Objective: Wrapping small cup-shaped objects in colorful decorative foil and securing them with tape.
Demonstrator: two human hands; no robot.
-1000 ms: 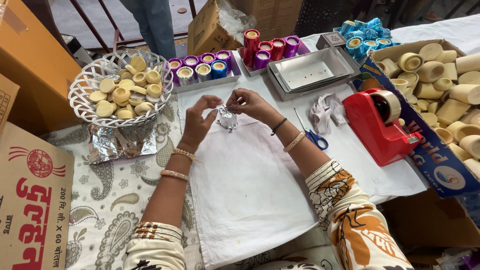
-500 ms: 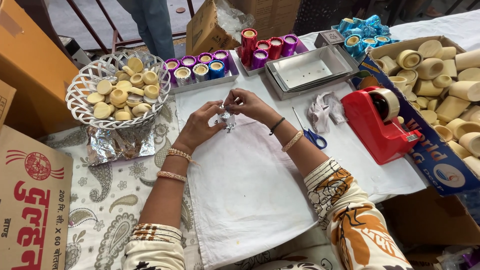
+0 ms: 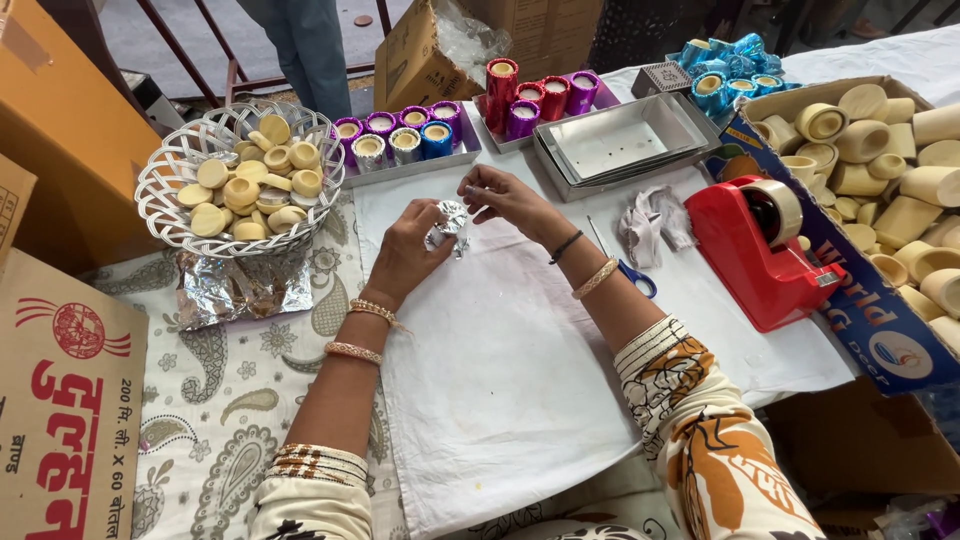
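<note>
Both hands meet over the white cloth (image 3: 500, 380), working on one small cup wrapped in silver foil (image 3: 447, 224). Left hand (image 3: 408, 255) cups the wrapped piece from below and behind, fingers curled close round it. Right hand (image 3: 503, 196) pinches at the foil's top edge with thumb and fingertips drawn narrow together. The foil cup sits just above the cloth, near its far edge; whether it touches the cloth cannot be told.

Left of the hands, a white woven basket (image 3: 165, 215) holds a heap of pale bare cups (image 3: 245, 190), and a crumpled sheet of foil (image 3: 240, 290) lies on the patterned cloth just in front of it. Beyond the hands, a metal tray (image 3: 455, 160) carries a row of finished cups in purple, silver and blue wrap. Beside it, another group in red and purple (image 3: 535, 92) stands at the back of a stack of empty steel trays (image 3: 620, 145). Blue-wrapped cups (image 3: 725, 65) are piled further right.

To the right of the wrist lie scissors with blue handles (image 3: 630, 272) and a scrap of crumpled foil (image 3: 650, 220). A red tape dispenser (image 3: 765, 250) stands next to these, touching a cardboard box (image 3: 880, 330) filled with more bare cups.
</note>
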